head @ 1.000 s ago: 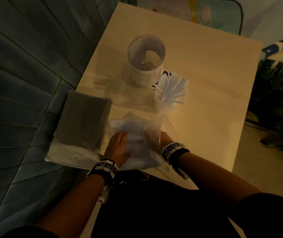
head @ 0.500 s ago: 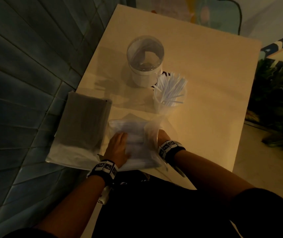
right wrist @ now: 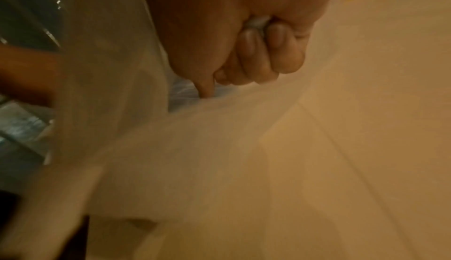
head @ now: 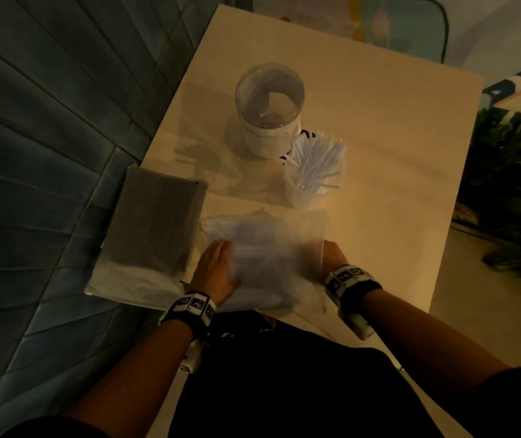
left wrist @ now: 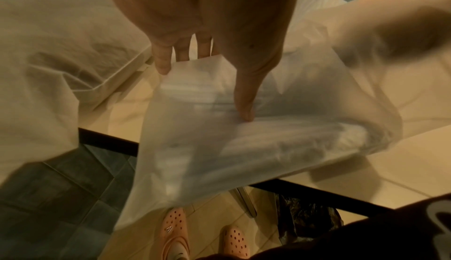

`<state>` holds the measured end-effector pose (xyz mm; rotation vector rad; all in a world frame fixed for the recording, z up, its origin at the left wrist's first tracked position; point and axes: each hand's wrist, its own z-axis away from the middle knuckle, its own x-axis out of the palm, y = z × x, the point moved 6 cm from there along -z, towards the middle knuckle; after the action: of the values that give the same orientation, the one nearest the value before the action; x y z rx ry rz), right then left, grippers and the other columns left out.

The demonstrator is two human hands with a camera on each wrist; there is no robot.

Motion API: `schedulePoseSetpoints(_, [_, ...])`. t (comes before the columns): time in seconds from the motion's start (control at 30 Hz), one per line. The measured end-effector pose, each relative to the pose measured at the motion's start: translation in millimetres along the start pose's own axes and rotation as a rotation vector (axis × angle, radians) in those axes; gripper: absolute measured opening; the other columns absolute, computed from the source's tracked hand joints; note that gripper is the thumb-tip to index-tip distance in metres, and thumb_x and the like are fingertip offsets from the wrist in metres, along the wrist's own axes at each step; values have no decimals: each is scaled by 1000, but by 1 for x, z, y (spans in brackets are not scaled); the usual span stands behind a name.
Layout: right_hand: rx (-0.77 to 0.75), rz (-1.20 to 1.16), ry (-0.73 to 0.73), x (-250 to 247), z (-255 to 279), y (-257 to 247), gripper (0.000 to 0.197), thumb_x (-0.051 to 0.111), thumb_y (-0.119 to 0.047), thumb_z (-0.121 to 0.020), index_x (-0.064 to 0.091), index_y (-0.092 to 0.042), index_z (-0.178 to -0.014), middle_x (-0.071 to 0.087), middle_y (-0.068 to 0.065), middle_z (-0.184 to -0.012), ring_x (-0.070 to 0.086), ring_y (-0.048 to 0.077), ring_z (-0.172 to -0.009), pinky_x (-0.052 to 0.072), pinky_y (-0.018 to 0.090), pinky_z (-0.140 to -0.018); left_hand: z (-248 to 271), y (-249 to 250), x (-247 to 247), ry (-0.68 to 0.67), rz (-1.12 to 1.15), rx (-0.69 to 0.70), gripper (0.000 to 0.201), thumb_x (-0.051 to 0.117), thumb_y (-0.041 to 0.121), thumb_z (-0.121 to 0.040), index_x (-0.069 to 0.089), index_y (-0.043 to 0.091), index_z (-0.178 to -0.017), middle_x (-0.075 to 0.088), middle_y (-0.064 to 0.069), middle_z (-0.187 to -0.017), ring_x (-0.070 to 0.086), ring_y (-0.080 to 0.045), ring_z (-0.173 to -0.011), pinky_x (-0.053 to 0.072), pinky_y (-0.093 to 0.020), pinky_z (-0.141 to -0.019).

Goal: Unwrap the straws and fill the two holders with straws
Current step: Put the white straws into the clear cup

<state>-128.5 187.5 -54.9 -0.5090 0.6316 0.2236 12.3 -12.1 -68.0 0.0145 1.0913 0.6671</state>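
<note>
Dim table (head: 379, 121), straw bag (head: 265, 257) spread wider, left hand (head: 213, 270) flat, right hand (head: 332, 257) clutching plastic.

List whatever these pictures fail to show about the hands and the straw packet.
- Right hand fingers: head view, hidden behind the plastic bag.
- Straws inside the bag: left wrist view, veiled by frosted plastic, count unreadable.
- Tall holder's contents: head view, dim and glare.
</note>
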Motion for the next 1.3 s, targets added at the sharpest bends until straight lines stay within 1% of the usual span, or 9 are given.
schedulePoseSetpoints(0.1, [63,138,74,-19,27,25,18,55,-25,-96,65,-11,-88,66,9,-88,67,28,-90,48,32,-75,-1,-2,-1,11,25,-22,95,78,32,-78,22,13,-153,23,-11,-159,22,-27,-147,23,-35,-121])
schedulePoseSetpoints(0.23, [116,150,130,-15,48,62,18,48,-29,-96,60,-23,-85,62,3,-81,60,27,-74,41,32,-64,-3,-3,1,7,-3,-16,100,81,28,-75,22,11,-153,22,-11,-159,20,-27,-148,22,-34,-121])
schedulePoseSetpoints(0.4, [232,-56,204,-1,77,122,23,55,-34,-97,59,-23,-77,60,-1,-66,55,23,-60,34,29,-52,-6,-6,5,0,3,-13,99,81,31,-75,23,10,-153,23,-12,-159,21,-28,-147,24,-37,-120])
schedulePoseSetpoints(0.6, [511,-443,575,-7,105,164,32,57,-32,-98,59,-20,-69,60,16,-66,54,32,-58,42,38,-56,-7,-5,5,-38,-12,-15,100,79,35,-76,20,13,-154,22,-9,-160,21,-27,-147,24,-38,-120])
schedulePoseSetpoints(0.73, [249,-335,631,-29,96,122,40,58,-20,-96,41,-32,-62,45,-5,-52,42,16,-45,28,27,-46,-3,18,-18,-100,138,53,110,84,52,-65,24,20,-152,30,-2,-155,33,-22,-141,31,-38,-116])
schedulePoseSetpoints(0.83, [19,-235,604,-44,87,72,23,65,-14,-90,54,-24,-72,48,-4,-53,48,26,-45,32,27,-52,10,59,-68,-49,598,161,104,79,65,-64,31,28,-149,38,14,-148,39,-3,-133,35,-27,-110])
schedulePoseSetpoints(0.93, [-181,-136,560,-52,77,19,10,62,-24,-87,61,-17,-79,45,-6,-54,49,29,-44,30,28,-52,21,91,-120,89,1110,219,89,62,78,-71,42,26,-140,52,4,-141,50,-9,-131,41,-29,-108])
schedulePoseSetpoints(1.0, [-295,-85,510,-52,70,-10,14,57,-30,-86,59,-18,-79,46,-5,-54,51,31,-46,29,27,-52,23,104,-139,125,1261,208,83,49,82,-77,48,23,-136,57,-1,-138,55,-14,-128,44,-32,-107])
schedulePoseSetpoints(1.3, [-472,-81,390,-40,56,-78,15,58,-34,-91,62,-19,-93,64,9,-68,58,36,-61,34,32,-55,26,124,-138,162,1102,205,36,41,34,-103,66,9,-111,73,-6,-104,69,-19,-103,52,-50,-97])
